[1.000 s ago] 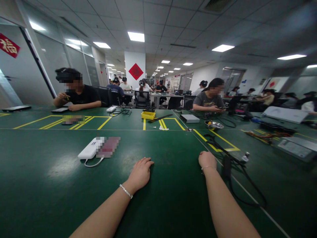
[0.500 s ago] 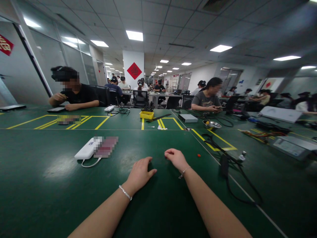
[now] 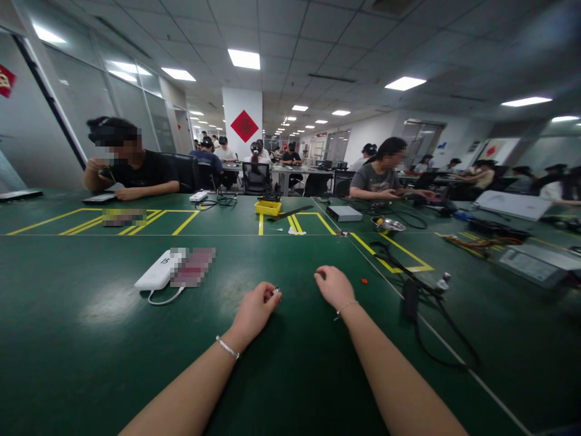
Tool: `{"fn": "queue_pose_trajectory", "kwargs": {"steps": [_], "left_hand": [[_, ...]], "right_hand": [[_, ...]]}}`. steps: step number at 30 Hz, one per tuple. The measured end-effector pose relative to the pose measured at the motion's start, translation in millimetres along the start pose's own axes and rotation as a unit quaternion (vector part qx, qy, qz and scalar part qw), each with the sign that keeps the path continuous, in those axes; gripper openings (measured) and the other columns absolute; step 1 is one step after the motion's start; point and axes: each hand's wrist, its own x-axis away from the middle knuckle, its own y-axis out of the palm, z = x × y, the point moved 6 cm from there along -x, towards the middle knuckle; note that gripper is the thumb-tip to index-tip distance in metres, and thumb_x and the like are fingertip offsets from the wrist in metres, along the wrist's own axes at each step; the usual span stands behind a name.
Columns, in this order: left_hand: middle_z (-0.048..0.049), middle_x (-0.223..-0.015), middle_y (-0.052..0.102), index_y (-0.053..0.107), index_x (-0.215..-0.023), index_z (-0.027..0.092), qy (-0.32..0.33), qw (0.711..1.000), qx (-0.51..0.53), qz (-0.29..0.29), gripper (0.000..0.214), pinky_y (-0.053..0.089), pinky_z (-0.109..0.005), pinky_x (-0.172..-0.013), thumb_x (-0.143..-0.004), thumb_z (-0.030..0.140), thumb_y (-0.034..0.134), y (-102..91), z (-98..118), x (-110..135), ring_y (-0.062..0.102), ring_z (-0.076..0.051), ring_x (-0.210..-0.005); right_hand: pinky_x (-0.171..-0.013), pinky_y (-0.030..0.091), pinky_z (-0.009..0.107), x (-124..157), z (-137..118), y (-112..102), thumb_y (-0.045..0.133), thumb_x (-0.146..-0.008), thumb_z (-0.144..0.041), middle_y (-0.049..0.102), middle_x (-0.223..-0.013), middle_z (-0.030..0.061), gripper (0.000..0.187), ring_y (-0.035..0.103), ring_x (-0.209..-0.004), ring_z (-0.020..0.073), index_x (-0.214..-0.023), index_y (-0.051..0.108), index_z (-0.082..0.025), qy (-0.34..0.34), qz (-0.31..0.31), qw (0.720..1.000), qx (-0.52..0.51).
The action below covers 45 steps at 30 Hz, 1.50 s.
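Your left hand pinches a small silvery piece just above the green tabletop; a light, steady fingertip grip should suit it. Your right hand is loosely curled, its contents hidden, near a red bit. Beyond, a yellow box holds dark clutter; a metal bowl holds something yellow.

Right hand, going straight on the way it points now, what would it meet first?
Probably the white scrap on the table; the yellow tray lies farther on. The right hand seems clear until then, but its height and exact line are hard to judge.
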Motion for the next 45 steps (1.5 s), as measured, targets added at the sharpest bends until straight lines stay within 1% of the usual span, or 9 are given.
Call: {"fn": "queue_pose_trajectory", "kwargs": {"steps": [3,6,12,16,20,23,27,34,45], "left_hand": [[0.0007,-0.064,0.060,0.052,-0.081,0.019,-0.005,1.000,0.010,0.024,0.027,0.039,-0.023,-0.055,-0.074,0.041,0.039,-6.1,2,1,0.056,-0.012,-0.058],[0.0005,-0.064,0.060,0.053,-0.082,0.018,0.010,0.999,0.011,0.036,0.028,0.039,-0.023,-0.054,-0.074,0.041,0.039,-10.5,7,3,0.055,-0.012,-0.057],[0.0016,-0.065,0.058,0.053,-0.082,0.020,0.018,0.999,-0.017,0.043,0.026,0.038,-0.022,-0.053,-0.075,0.039,0.037,-13.3,12,6,0.054,-0.011,-0.057],[0.0020,-0.064,0.057,0.053,-0.081,0.020,0.027,0.997,-0.052,0.052,0.026,0.037,-0.021,-0.053,-0.076,0.038,0.035,-15.3,15,6,0.053,-0.011,-0.057],[0.0018,-0.064,0.057,0.053,-0.083,0.020,0.040,0.995,-0.068,0.053,0.025,0.037,-0.021,-0.054,-0.077,0.037,0.036,-14.8,17,5,0.052,-0.011,-0.057],[0.0013,-0.067,0.058,0.053,-0.085,0.020,0.051,0.994,-0.069,0.061,0.023,0.038,-0.021,-0.056,-0.076,0.035,0.038,-13.9,16,5,0.053,-0.011,-0.061],[0.0018,-0.068,0.058,0.053,-0.085,0.021,0.063,0.994,-0.061,0.070,0.018,0.039,-0.021,-0.058,-0.074,0.032,0.043,-13.2,14,4,0.053,-0.011,-0.061],[0.0023,-0.069,0.057,0.052,-0.083,0.020,0.066,0.995,-0.045,0.063,0.015,0.040,-0.022,-0.059,-0.072,0.027,0.045,-12.5,15,4,0.053,-0.010,-0.062],[0.0027,-0.066,0.055,0.053,-0.083,0.020,0.064,0.996,-0.027,0.056,0.016,0.039,-0.021,-0.057,-0.071,0.027,0.045,-10.6,15,4,0.052,-0.010,-0.060]], "right_hand": [[-0.080,0.032,0.036,-7,61,-28,0.039,-0.074,-0.031,0.047,-0.109,0.0141,0.038,0.043,-0.098,0.0250,-0.108,0.050,-0.017,0.114,0.060,0.979,0.155],[-0.079,0.033,0.039,-9,107,-35,0.038,-0.074,-0.029,0.043,-0.113,0.0146,0.043,0.042,-0.101,0.0270,-0.116,0.043,-0.021,0.182,0.018,0.963,0.200],[-0.071,0.038,0.033,-11,122,-35,0.039,-0.070,-0.014,0.054,-0.097,0.0149,0.030,0.051,-0.088,0.0234,-0.090,0.061,-0.016,0.176,-0.018,0.966,0.189],[-0.063,0.039,0.030,-13,107,-30,0.044,-0.070,-0.020,0.058,-0.088,0.0118,0.021,0.054,-0.077,0.0202,-0.082,0.060,-0.017,0.158,0.003,0.981,0.115],[-0.059,0.040,0.026,-13,63,-1,0.051,-0.067,-0.026,0.059,-0.075,0.0051,0.013,0.054,-0.067,0.0139,-0.076,0.055,-0.018,0.102,-0.031,0.986,-0.125],[-0.052,0.038,0.022,-5,14,27,0.058,-0.062,-0.026,0.058,-0.068,0.0013,0.019,0.053,-0.058,0.0097,-0.077,0.051,-0.017,0.062,-0.107,0.922,-0.367],[-0.045,0.032,0.019,14,-37,48,0.061,-0.060,-0.027,0.056,-0.064,-0.0013,0.023,0.045,-0.048,0.0049,-0.078,0.052,-0.017,0.037,-0.189,0.831,-0.523],[-0.049,0.032,0.020,29,-60,58,0.063,-0.060,-0.031,0.051,-0.057,-0.0026,0.023,0.043,-0.048,0.0044,-0.073,0.055,-0.013,0.044,-0.253,0.747,-0.614],[-0.047,0.031,0.019,31,-59,62,0.066,-0.057,-0.030,0.057,-0.063,-0.0004,0.025,0.044,-0.047,0.0042,-0.073,0.055,-0.014,0.058,-0.273,0.752,-0.597]]}}
